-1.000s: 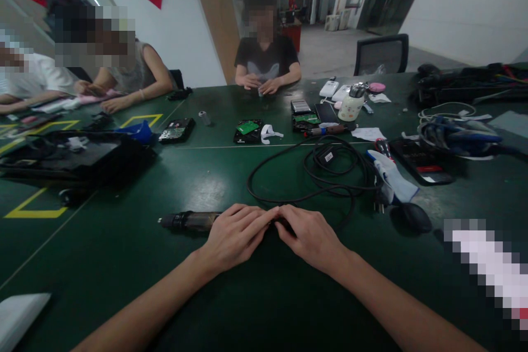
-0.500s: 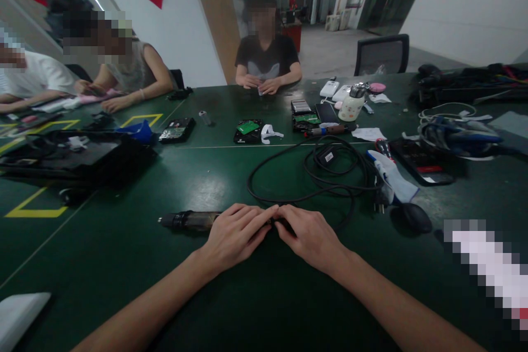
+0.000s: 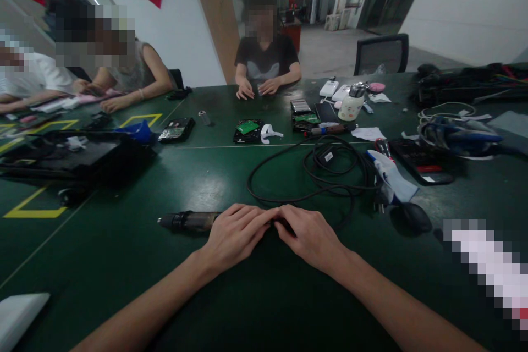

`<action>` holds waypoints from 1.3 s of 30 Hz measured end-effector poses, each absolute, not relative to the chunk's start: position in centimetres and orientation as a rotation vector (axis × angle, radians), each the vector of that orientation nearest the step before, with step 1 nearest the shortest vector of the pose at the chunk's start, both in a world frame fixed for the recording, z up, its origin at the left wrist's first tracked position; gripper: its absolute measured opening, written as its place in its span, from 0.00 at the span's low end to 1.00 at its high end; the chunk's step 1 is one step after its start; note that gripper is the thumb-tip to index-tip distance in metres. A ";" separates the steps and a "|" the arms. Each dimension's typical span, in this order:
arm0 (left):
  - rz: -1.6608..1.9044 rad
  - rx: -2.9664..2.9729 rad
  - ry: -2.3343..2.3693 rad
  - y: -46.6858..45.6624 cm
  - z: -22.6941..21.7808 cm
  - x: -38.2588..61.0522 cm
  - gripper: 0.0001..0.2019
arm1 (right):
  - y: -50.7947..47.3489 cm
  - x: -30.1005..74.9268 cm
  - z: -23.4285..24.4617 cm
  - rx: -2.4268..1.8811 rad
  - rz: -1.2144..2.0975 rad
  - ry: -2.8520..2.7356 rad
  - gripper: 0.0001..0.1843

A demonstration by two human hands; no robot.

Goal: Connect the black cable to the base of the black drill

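A dark electric screwdriver (image 3: 187, 221) lies flat on the green table (image 3: 124, 264), its tip pointing left. My left hand (image 3: 234, 235) rests over the tool's right part, fingers closed round it. My right hand (image 3: 308, 235) sits against it from the right, fingers curled on the tool's rear end, where a black cable (image 3: 317, 176) leaves. The fingertips of both hands meet in the middle. The part of the tool under the hands is hidden.
The cable coils behind my hands. A white glove (image 3: 391, 176) and a black mouse (image 3: 412, 217) lie to the right. Hard drives (image 3: 248, 131) and circuit boards lie mid-table, a black case (image 3: 70, 157) to the left. Three people sit at the far side.
My hands and the screwdriver have not moved. The person opposite has spread their hands onto the table.
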State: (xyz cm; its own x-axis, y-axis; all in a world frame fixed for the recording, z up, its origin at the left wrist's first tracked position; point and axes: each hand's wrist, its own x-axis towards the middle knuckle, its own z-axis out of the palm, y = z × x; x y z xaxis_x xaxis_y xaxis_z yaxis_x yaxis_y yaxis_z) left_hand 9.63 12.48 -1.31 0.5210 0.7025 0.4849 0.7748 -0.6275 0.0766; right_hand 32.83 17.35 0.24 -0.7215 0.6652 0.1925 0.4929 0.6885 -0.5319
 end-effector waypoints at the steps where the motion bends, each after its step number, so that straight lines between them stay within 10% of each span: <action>1: -0.734 -2.594 -1.292 12.5 -1.4 9.7 0.24 | 17.3 32.8 0.2 -0.904 0.641 -2.527 0.06; 39: -0.795 -2.606 -1.318 12.2 -0.9 9.9 0.21 | 17.3 32.9 0.4 -0.910 0.686 -2.527 0.07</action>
State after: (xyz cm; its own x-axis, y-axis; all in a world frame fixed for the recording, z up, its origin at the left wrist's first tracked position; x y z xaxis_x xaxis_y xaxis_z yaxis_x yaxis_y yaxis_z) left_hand 9.89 12.21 -0.95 0.4846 0.7171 0.5009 0.7776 -0.6154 0.1289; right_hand 32.86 17.28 0.39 -0.7242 0.6677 0.1721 0.4891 0.6734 -0.5544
